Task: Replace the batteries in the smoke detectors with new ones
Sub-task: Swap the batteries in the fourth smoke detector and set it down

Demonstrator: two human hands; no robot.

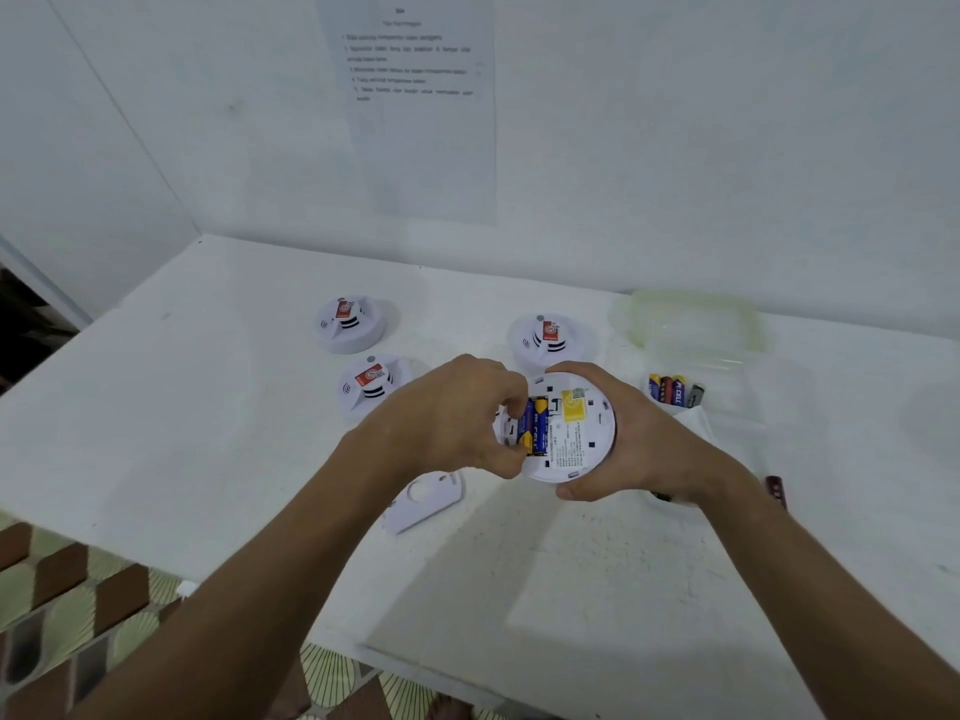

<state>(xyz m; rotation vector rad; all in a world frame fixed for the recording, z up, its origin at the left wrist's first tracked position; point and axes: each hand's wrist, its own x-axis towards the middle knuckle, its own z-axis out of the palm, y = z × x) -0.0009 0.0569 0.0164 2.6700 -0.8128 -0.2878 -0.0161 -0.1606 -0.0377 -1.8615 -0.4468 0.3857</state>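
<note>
You have a white tabletop (208, 407) set into a corner of white walls (727, 148); a printed sheet (415, 96) hangs on the wall ahead of you, its text too blurred to read; patterned brown and cream floor tiles (78, 589) show at your lower left.

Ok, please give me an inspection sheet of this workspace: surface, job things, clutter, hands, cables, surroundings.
Surface: white table, against a white wall.
Job things: open smoke detector held above the table, back up, blue batteries in its bay; three closed detectors on the table; loose cover lying near the front; spare batteries in a clear tray.
Clutter: clear lid behind the tray; dark item by the right wrist, unclear.
Hands: left hand pinches at the batteries; right hand grips the detector's rim.
Cables: nothing seen.
Surroundings: printed sheet on the wall, unreadable; patterned floor below.
</note>
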